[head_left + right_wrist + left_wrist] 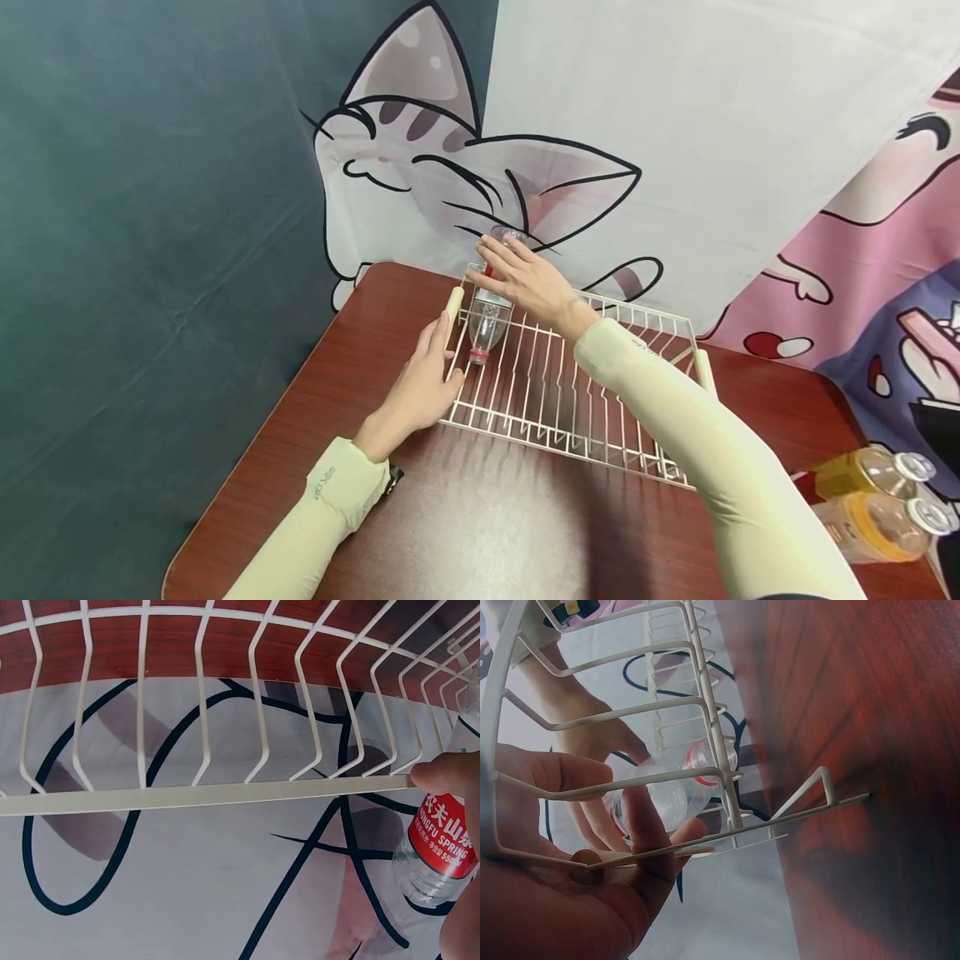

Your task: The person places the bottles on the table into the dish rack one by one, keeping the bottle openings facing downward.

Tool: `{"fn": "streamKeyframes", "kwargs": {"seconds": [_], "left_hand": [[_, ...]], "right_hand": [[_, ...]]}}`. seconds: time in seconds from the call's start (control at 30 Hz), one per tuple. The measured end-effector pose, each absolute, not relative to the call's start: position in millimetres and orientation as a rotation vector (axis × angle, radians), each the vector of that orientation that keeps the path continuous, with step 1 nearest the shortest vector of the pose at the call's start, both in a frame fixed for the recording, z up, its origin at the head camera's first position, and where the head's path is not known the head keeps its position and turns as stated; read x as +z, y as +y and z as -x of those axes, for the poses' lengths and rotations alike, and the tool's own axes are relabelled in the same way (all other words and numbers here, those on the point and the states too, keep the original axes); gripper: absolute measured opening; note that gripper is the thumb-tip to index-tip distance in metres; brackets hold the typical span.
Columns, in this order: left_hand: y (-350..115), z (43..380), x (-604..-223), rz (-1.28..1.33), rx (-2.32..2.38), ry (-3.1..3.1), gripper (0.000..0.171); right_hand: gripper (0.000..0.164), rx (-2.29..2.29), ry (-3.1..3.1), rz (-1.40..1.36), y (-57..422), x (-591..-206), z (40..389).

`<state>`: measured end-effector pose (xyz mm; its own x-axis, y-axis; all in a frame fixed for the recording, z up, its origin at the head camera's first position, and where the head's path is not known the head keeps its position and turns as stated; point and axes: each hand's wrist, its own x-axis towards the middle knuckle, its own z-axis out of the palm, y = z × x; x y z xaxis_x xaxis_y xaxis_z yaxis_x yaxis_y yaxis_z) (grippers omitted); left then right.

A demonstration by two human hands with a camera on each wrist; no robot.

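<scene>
A cream wire rack (570,455) stands on the table, with a pale handle (455,302) at its left end. My left hand (420,379) grips that end; in the left wrist view its fingers (646,825) curl through the side wires. A clear plastic water bottle (490,323) with a red cap and red label (444,836) lies along the rack's left side, cap toward me. My right hand (528,283) lies over the bottle's far half with fingers stretched out, hiding part of the label. In the right wrist view the thumb (446,772) is right at the rack's rail.
Two drink bottles, one yellow (847,475) and one with an orange band (862,527), lie at the table's right edge. A cat-print curtain (420,192) hangs close behind the rack. The brown table (300,442) extends left and in front. Another pale handle (705,373) marks the rack's right end.
</scene>
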<state>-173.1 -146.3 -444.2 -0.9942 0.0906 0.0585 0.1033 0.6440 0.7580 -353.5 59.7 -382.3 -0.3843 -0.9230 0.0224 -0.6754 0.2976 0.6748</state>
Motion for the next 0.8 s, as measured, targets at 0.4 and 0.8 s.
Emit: {"fn": "streamKeyframes", "kwargs": {"seconds": [0.4,0.8], "left_hand": [[-145.0,174.4,-441.4,0.18,-1.311,-2.848,0.095],[-144.2,173.1,-440.1,0.165,-1.308,-2.863,0.096]], "right_hand": [[0.106,-0.75,-2.222,-1.427,76.5,-369.2,343.2],[0.111,-0.716,-2.246,-1.415,93.8,-359.2,330.4]]}}
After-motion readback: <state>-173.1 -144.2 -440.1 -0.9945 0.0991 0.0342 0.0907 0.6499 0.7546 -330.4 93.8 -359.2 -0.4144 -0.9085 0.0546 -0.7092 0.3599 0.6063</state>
